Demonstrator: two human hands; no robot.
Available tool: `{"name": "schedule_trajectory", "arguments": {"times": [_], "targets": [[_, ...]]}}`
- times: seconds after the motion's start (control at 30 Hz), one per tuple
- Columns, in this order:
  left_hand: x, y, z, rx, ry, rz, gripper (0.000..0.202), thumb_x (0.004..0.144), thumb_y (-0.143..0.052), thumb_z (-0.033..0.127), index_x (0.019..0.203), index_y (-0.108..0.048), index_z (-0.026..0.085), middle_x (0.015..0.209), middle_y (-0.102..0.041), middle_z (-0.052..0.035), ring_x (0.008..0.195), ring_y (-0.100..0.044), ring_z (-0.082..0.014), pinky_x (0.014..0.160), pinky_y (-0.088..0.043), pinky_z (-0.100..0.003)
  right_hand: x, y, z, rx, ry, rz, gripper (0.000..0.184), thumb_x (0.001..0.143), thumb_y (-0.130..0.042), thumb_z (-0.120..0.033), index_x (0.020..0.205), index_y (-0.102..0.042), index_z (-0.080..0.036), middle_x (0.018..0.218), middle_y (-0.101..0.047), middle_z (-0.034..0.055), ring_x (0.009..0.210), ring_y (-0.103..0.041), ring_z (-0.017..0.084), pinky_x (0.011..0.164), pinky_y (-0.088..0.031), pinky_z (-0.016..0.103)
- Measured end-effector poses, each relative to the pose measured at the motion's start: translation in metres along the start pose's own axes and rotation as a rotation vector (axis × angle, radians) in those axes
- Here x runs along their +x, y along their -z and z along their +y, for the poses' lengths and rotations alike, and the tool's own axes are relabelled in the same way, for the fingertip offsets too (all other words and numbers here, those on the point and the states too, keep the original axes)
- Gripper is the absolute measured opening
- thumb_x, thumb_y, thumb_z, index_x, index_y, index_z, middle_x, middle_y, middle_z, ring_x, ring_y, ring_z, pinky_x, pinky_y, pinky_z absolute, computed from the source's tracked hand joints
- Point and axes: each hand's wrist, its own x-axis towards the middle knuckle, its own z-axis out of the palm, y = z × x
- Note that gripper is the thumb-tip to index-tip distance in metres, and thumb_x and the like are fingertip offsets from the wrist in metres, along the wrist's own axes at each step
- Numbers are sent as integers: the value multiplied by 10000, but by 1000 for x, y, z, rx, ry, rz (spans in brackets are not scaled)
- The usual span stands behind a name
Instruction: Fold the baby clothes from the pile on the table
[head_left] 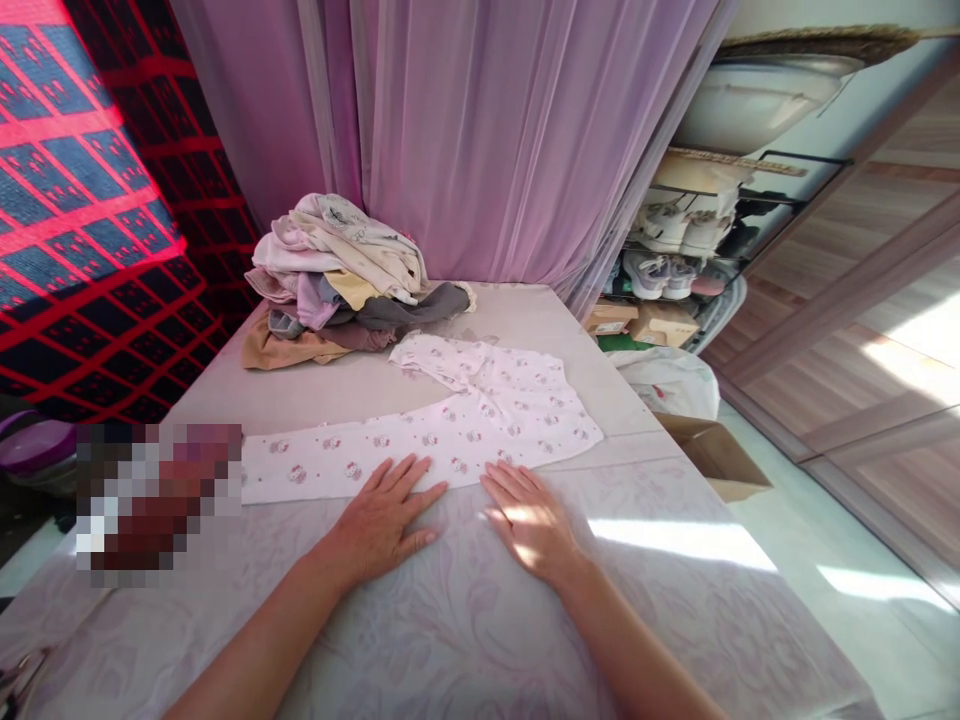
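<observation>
A white baby sleepsuit [450,430] with a small pink cartoon-cat print lies flat across the bed, one long part stretching to the left. My left hand [382,520] rests palm down on the patterned bedspread [660,620], its fingers spread and reaching the garment's lower edge. My right hand [529,520] lies flat beside it, with its fingertips at the same edge. Neither hand grips anything. Behind the sleepsuit sits a folded, stacked heap of mixed clothes [337,285] in cream, lilac, grey and tan.
A sheer lilac curtain [480,130] hangs behind the bed, and red-and-black patterned fabric [97,220] fills the left. A pixelated patch [157,500] covers part of the bed's left side. To the right stand a shoe rack [667,250], a white bag [667,382] and an open cardboard box [712,455].
</observation>
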Motion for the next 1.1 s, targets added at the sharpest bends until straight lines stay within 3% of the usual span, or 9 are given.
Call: {"name": "schedule_trajectory", "arguments": {"times": [0.1,0.17,0.37,0.57,0.63,0.8,0.97,1.1], "targets": [[1,-1,-1,-2,0,-8,586,916,-384,603,1460,-345,385,1574,-286,-67,1439,-242,-304,1137,-191,-525,2,-1,14,-30,-126,112,335,946,-443,-233,1215,-643,-242,1229,-663,90,1180,-578,241,1047,-408,460],[1,-1,-3,-5,-6,-10,593,911,-387,613,1458,-349,387,1575,-286,-64,1437,-244,-306,1136,-192,-523,10,-5,17,-47,-196,127,340,953,-428,-257,1216,-643,-238,1239,-656,98,1187,-572,252,1056,-389,471],[1,-1,-6,-14,-12,-22,600,900,-402,626,1454,-349,401,1575,-282,-70,1436,-250,-313,1134,-204,-540,18,-13,23,-115,-289,-77,482,950,-422,-386,1382,-502,-188,1468,-445,121,1372,-375,294,1114,-277,544],[1,-2,-8,4,-3,-45,612,895,-392,643,1462,-306,430,1587,-254,-40,1441,-246,-310,1145,-198,-535,3,14,55,-252,-623,-333,590,972,-288,-422,1503,-290,-163,1578,-222,85,1458,-184,239,1157,-174,524],[1,-2,-8,7,-5,-52,620,894,-387,648,1467,-293,428,1590,-242,-32,1442,-244,-310,1151,-189,-532,4,22,59,-283,-703,-366,601,975,-257,-422,1513,-259,-155,1589,-177,81,1467,-146,239,1160,-152,530],[2,2,-6,-12,22,-97,635,894,-372,657,1476,-271,422,1596,-211,-36,1451,-217,-315,1157,-174,-545,9,23,57,-256,-643,-357,592,971,-243,-413,1516,-260,-182,1595,-145,57,1470,-125,237,1165,-108,534],[4,13,0,-59,47,-182,690,882,-344,690,1494,-240,389,1605,-143,-41,1468,-151,-306,1170,-131,-545,7,20,74,-262,-767,-298,602,970,-220,-434,1502,-297,-164,1585,-197,83,1460,-169,270,1141,-156,587],[2,19,1,-107,83,-227,808,872,-333,708,1530,-104,300,1604,-135,-45,1478,-110,-273,1190,-93,-500,4,16,85,-242,-770,-248,590,966,-239,-451,1489,-324,-193,1583,-209,82,1455,-189,272,1130,-180,592]]}}
